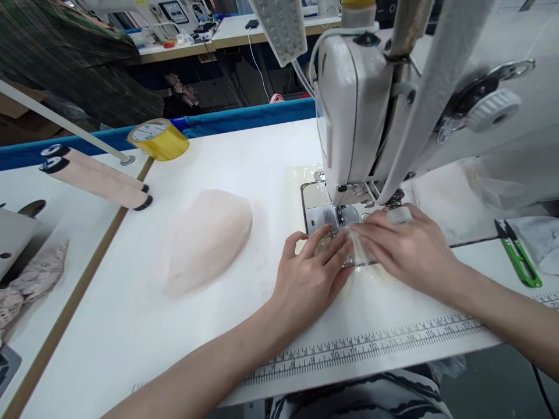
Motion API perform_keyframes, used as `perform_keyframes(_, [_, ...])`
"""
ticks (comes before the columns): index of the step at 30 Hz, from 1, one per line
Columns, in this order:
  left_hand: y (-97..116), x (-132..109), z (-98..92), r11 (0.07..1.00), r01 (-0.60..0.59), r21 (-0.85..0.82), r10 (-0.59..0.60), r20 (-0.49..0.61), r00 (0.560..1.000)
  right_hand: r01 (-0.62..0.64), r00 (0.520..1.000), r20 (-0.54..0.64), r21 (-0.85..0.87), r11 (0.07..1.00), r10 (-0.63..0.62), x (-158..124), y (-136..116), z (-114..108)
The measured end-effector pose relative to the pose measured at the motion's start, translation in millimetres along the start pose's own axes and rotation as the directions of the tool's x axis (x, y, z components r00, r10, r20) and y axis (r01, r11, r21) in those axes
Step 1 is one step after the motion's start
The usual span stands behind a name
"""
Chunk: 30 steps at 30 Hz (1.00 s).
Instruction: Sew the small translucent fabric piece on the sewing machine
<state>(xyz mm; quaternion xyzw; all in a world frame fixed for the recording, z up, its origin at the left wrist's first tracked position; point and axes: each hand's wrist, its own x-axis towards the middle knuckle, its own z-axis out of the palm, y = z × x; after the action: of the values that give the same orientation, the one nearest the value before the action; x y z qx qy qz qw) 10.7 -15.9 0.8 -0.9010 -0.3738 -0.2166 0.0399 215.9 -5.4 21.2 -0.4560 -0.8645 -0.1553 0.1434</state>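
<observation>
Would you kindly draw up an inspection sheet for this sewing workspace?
Surface: white table, ruler markings along the near edge.
Job's things: sewing machine; sheer material beneath the hands; pale cup-shaped piece lying apart, on the left.
Clutter: yellow tape roll, two pale pink cylinders, green-handled snips.
Hands: left hand and right hand both on the material by the needle area; right grip unclear.
Cables: white cable hanging at the rear table; black cable lower right.
Surroundings: person in dark plaid beyond the table.
</observation>
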Motion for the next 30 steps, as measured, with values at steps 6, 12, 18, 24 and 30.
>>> perform_keyframes(6, [1.6,-2.5,-2.3,1.0,-0.001,0.02,0.001,0.004,1.0,0.042,0.998,0.06,-0.112,0.993,-0.036,-1.8,-7.5,8.7])
perform_keyframes(12, [2.6,-2.9,-5.4,0.998,-0.01,0.056,0.01,-0.014,1.0,0.059,0.998,0.044,-0.118,0.991,-0.054,0.5,-4.0,8.1])
perform_keyframes(18, [3.0,-0.9,-4.6,0.995,-0.016,0.095,0.017,-0.014,1.0,0.067,0.998,0.005,-0.023,0.998,-0.066,-1.7,-11.0,7.6])
perform_keyframes(24, [2.9,0.4,-4.1,0.991,-0.02,0.129,0.022,-0.016,1.0,0.053,0.997,0.061,-0.058,0.997,-0.049,-0.5,-11.9,12.2])
perform_keyframes(30, [3.1,1.7,-2.7,0.988,-0.011,0.156,0.014,-0.019,1.0,0.046,0.997,0.058,-0.089,0.995,-0.041,1.6,-10.4,15.2])
